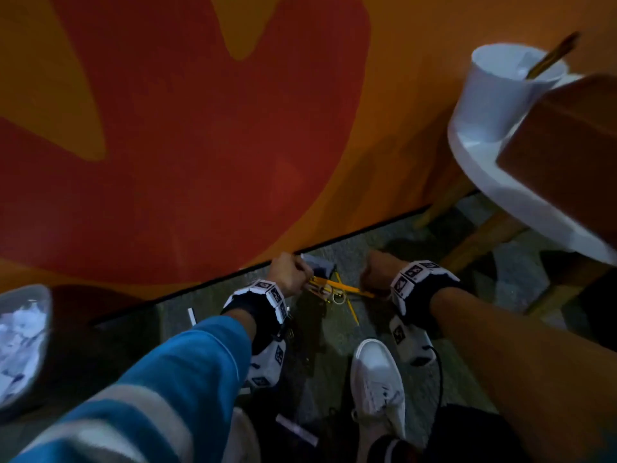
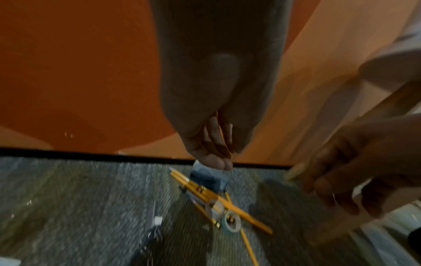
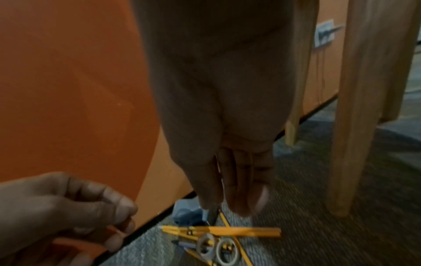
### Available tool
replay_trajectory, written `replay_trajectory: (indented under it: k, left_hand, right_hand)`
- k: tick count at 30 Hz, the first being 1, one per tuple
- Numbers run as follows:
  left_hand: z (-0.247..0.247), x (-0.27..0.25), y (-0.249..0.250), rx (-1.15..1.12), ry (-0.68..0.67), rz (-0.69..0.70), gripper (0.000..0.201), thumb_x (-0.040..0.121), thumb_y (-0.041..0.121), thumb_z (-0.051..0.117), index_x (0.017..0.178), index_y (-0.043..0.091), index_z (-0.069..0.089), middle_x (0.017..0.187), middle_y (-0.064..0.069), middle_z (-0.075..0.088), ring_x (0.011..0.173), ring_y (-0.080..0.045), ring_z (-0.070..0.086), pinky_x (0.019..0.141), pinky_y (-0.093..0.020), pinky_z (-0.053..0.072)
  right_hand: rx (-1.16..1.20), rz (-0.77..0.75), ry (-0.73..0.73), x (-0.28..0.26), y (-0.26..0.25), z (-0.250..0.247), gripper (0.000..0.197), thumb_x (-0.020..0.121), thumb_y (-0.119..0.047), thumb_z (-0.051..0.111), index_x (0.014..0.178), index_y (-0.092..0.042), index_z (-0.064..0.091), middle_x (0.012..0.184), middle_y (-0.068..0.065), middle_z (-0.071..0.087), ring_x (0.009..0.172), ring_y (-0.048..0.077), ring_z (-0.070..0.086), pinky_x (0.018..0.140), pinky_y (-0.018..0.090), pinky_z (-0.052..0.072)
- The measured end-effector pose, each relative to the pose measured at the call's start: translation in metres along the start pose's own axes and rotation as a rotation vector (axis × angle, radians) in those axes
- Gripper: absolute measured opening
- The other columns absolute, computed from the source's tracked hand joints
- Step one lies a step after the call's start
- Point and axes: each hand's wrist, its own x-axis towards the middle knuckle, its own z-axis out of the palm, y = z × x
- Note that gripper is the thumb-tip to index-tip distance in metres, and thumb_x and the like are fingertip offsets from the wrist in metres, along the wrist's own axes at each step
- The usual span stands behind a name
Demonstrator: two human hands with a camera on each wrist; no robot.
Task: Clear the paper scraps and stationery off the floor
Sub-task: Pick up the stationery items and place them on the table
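Pencils (image 1: 334,285) lie in a loose crossed heap on the grey carpet floor (image 2: 79,207), just beside the black skirting of the orange wall (image 1: 167,128), with two small tape rolls (image 2: 231,222) resting among them and a crumpled bluish paper scrap (image 2: 209,177) at the wall end of the heap. Thin white paper strips (image 1: 191,316) lie well apart from it, nearer the white shoe (image 1: 377,379).

Both hands hang over the heap. The left hand (image 2: 205,126) has its fingers drawn together pointing down at the scrap; whether they already pinch it or a pencil I cannot tell. The right hand (image 3: 227,153) hovers with fingers straight and together, holding nothing that shows.

I judge the pencils stiff, light and smooth, likely to roll and to slip from a loose grip; they are best gathered as a bundle and clasped around the middle, where they cross. The tape rolls look light and rigid, easy to hook by a finger through the hole or to pinch across the rim. The scrap is soft and weightless, so any pinch will do, though it may crush. The flat strips on carpet will likely need a fingernail under one end.

On the white desk (image 1: 484,175) to the right stands a white cup (image 1: 494,95) with one pencil in it.
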Motion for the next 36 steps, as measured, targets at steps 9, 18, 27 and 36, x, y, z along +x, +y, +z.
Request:
replay_trajectory:
  k: [9,18,27,36]
  left_hand:
    - [0.123,0.053,-0.065,0.022,-0.147,-0.073,0.016,0.091,0.012,0.061,0.094,0.000,0.072,0.095,-0.018,0.073,0.076,-0.025,0.066,0.073,-0.032,0.053]
    - [0.176,0.081,-0.058,0.284,0.007,-0.043,0.033,0.103,0.005,0.030,0.114,-0.006,0.059,0.119,-0.023,0.061,0.110,-0.038,0.061,0.089,-0.041,0.046]
    - [0.169,0.079,-0.048,0.234,-0.073,-0.177,0.033,0.104,0.008,0.030,0.120,-0.004,0.056,0.128,-0.025,0.058,0.120,-0.041,0.056,0.098,-0.047,0.044]
    - [0.098,0.049,-0.074,0.393,-0.267,-0.002,0.029,0.083,0.023,0.072,0.105,0.004,0.070,0.109,-0.020,0.068,0.103,-0.033,0.065,0.084,-0.037,0.052]
  right_hand:
    - [-0.020,0.110,0.003,0.093,0.049,0.072,0.021,0.085,-0.013,0.071,0.104,-0.003,0.073,0.107,0.018,0.069,0.099,0.033,0.067,0.076,0.033,0.053]
    - [0.094,-0.028,0.121,0.147,0.060,0.106,0.009,0.083,-0.018,0.071,0.076,-0.013,0.075,0.068,0.006,0.067,0.062,0.016,0.060,0.059,0.022,0.035]
    - [0.039,-0.064,-0.018,0.147,0.059,0.103,0.011,0.083,-0.011,0.070,0.077,-0.004,0.075,0.063,0.004,0.058,0.066,0.015,0.057,0.062,0.023,0.034]
    - [0.097,-0.099,-0.051,0.101,0.045,0.052,0.010,0.077,-0.014,0.081,0.086,-0.009,0.080,0.079,0.008,0.074,0.068,0.013,0.063,0.055,0.019,0.043]
